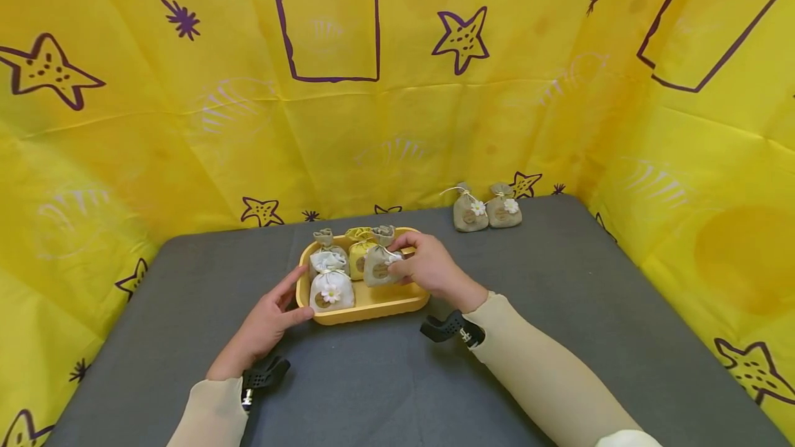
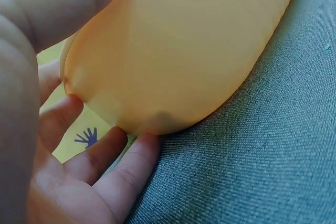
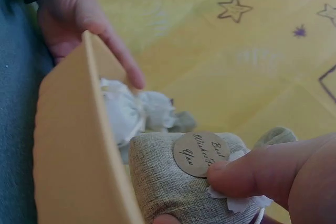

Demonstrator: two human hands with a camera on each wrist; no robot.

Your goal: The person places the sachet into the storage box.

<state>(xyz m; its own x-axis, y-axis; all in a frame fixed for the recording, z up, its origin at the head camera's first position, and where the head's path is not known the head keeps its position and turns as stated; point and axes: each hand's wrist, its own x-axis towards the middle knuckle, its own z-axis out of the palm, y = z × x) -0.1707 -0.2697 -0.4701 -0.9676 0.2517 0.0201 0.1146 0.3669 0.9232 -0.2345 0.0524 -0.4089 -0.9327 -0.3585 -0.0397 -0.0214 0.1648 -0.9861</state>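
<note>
Sachet (image 1: 377, 264) pinched by right hand (image 1: 433, 269) near right edge of yellow tray (image 1: 373, 310); spread left hand (image 1: 266, 319) touches left edge.

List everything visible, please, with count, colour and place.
Tray: one, yellow, on table
Near pouch: one, white, tray's left
Rear pouch: one, greyish, behind near pouch
Middle pouch: one, yellow, tray's far side
Held pouch: one, greyish, tray's right
Far pouches: two, brownish, table's far right
Table: one, grey, under tray
Backdrop: one, patterned yellow, around table
Wrist devices: two, black, wrists
Sleeves: two, beige, forearms
Left grip: one, touching tray
Right grip: one, pinching held pouch
</note>
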